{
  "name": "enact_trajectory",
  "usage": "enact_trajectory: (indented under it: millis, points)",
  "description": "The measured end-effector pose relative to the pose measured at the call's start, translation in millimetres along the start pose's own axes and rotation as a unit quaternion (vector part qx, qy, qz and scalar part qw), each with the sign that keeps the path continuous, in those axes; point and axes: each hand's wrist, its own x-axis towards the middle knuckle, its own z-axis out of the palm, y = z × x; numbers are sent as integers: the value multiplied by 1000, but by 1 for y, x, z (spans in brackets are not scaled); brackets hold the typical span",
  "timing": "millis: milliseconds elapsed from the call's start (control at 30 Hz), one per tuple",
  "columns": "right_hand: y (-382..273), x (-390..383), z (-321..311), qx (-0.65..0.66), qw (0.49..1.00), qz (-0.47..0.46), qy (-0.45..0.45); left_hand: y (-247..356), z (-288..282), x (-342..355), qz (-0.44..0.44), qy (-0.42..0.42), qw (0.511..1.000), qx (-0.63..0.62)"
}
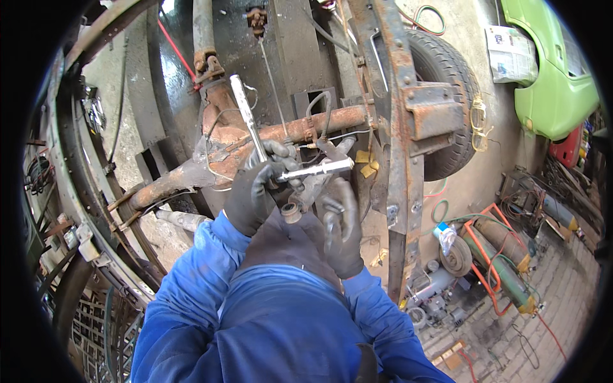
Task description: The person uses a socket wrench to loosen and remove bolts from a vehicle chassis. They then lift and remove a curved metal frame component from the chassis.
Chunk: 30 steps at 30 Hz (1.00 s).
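Observation:
My left hand (252,195), in a dark grey glove, is closed round two shiny chrome tools. One is a long tool handle (248,115) pointing away and a little left. The other is a shorter bar (319,169) lying crosswise toward the right; whether the two join inside the fist is hidden. My right hand (343,230), gloved too, hovers just below the short bar's right end, fingers curved and apart, with nothing visible in them. Between the hands sits a metal eye with a bushing (291,212). Beyond them a rusty axle (255,150) runs crosswise.
Rusty frame rails stand on both sides, the right rail (399,127) close to my right arm. Behind it is a tyre (440,96). A driveshaft (204,32) runs to the axle. Gas cylinders (488,255), hoses and a green car body panel (552,76) are at the right.

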Motion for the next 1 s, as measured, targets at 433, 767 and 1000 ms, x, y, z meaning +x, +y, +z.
enact_trajectory:
  millis: [433,767,1000]
  points:
    - [-51,-114,-66,326,945,8,30,6,167,-147,16,-135,977,161]
    - [-34,-199,-166,187,970,-33,154,2,192,-178,267,-458,644,552]
    - [-32,-214,-207,-109,955,-163,223,31,220,-161,157,-316,799,488]
